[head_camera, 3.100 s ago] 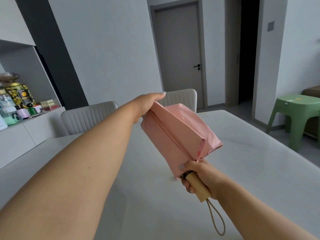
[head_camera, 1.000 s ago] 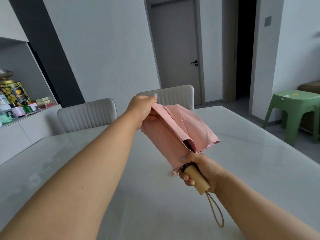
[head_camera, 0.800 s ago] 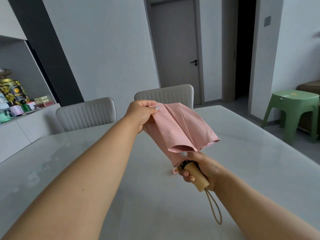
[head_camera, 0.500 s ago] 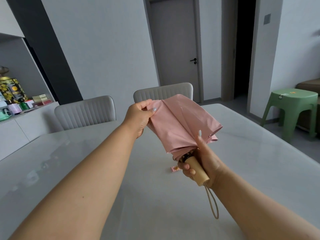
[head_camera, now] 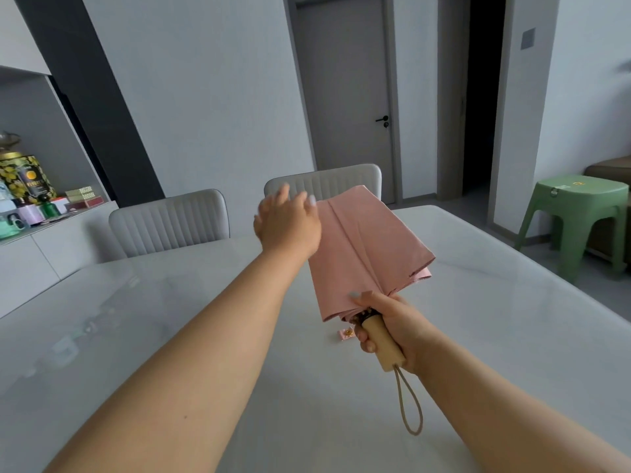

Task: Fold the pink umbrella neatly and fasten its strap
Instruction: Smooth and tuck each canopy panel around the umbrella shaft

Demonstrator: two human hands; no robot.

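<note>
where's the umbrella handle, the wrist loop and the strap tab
wooden handle (head_camera: 383, 343), head view, bare middle of the grip
wrist loop (head_camera: 411, 409), head view, lower right side of the cord
strap tab (head_camera: 346, 333), head view, small pink end hanging below the canopy

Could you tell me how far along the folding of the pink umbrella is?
Done: pink umbrella is collapsed. In hand: right hand grips the handle; left hand, open, at the canopy top, pleats loose. Left: wrap tight, fasten the dangling strap.

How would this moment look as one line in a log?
right hand: grips umbrella handle | left hand: open beside canopy | strap: unfastened
</note>
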